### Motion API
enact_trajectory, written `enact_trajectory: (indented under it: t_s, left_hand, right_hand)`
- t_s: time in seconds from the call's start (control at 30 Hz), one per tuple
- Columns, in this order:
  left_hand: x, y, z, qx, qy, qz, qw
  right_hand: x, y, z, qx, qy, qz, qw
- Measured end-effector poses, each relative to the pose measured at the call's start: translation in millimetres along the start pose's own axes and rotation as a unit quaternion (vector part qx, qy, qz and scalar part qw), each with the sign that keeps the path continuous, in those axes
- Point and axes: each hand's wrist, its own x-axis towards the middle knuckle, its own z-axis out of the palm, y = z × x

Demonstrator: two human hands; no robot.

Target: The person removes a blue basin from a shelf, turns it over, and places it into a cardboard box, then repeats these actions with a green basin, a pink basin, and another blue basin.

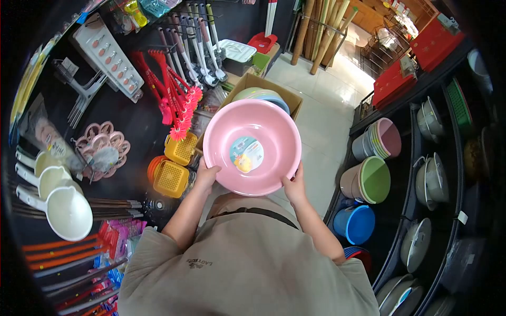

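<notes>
The pink basin (pixel 252 146) is held up by its near rim, tilted, just in front of the cardboard box (pixel 263 89), between both hands. More pale basins (pixel 261 96) lie stacked in that box. The left hand (pixel 206 174) and right hand (pixel 294 185) each clamp their fingers over the basin's rim.

The fingers of both hands are hidden behind the basin (pixel 252 146), and its sticker (pixel 246 154) is too small to be read. The bowls (pixel 262 96) stacked in the box (pixel 265 87) are largely covered by the basin. The shelf (pixel 453 174) at the right is lost in the dark edge.
</notes>
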Motion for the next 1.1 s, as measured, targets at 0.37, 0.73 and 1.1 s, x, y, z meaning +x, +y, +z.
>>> enact_trajectory:
  t_s: [0.37, 0.73, 1.1]
  left_hand:
    - [102, -21, -24, 0.325, -0.030, 0.118, 0.938]
    - [144, -50, -38, 0.412, -0.084, 0.143, 0.896]
    - [157, -68, -36, 0.431, -0.033, 0.057, 0.900]
  right_hand:
    - [28, 36, 37, -0.074, 0.090, 0.088, 0.989]
    - [39, 87, 46, -0.193, 0.070, 0.208, 0.956]
    - [-27, 114, 39, -0.213, 0.103, 0.296, 0.925]
